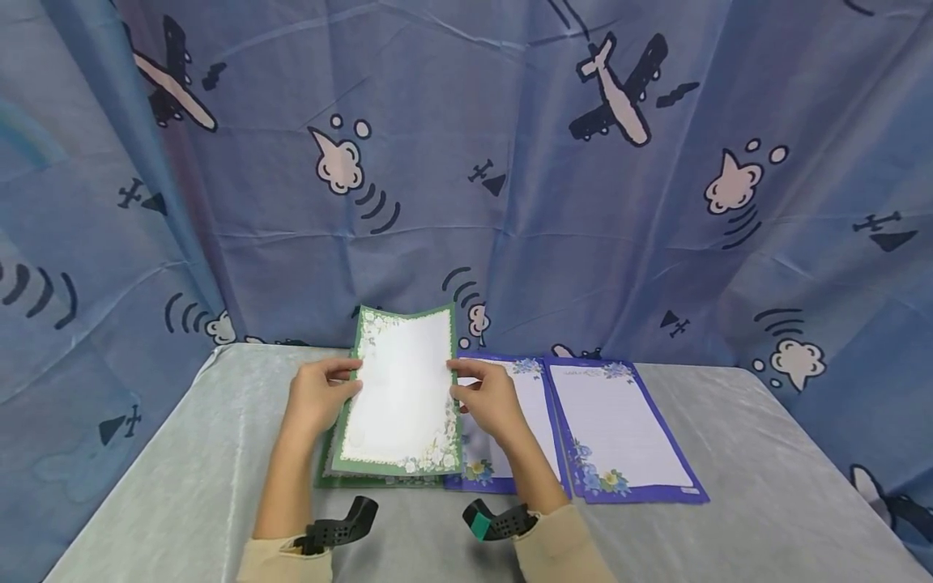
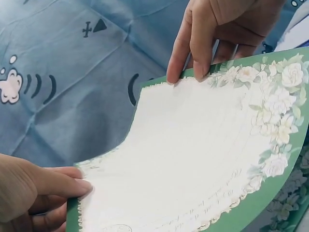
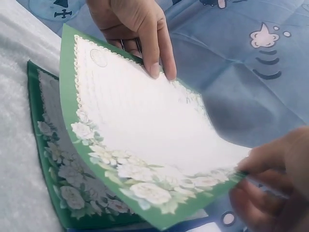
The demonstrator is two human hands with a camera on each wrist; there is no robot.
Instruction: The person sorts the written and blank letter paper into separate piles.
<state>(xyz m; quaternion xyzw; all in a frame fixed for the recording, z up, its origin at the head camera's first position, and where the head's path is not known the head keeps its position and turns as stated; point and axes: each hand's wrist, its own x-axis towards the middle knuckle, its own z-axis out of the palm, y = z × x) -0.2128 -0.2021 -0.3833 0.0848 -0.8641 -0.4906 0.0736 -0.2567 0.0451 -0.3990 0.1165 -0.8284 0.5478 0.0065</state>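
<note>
the whole scene is backed, beyond the left hand (image 1: 318,394) and the right hand (image 1: 492,397), by a blue curtain (image 1: 430,194) printed with planes and clouds. below both hands, a grey table cover (image 1: 743,453) is spread. well to the right of the right hand, a purple-bordered sheet (image 1: 619,429) is laid flat; another purple-edged sheet (image 1: 535,405) is partly hidden by that hand and forearm. and here, raised between the hands, the green-bordered sheet (image 1: 402,393) is held, visibly bowed! its left edge is pinched by the left thumb and fingers, its right edge by the right ones. beneath it, a lower green sheet (image 3: 63,169) is mostly covered. below the left hand, a black wrist mount (image 1: 342,528) is worn.
</note>
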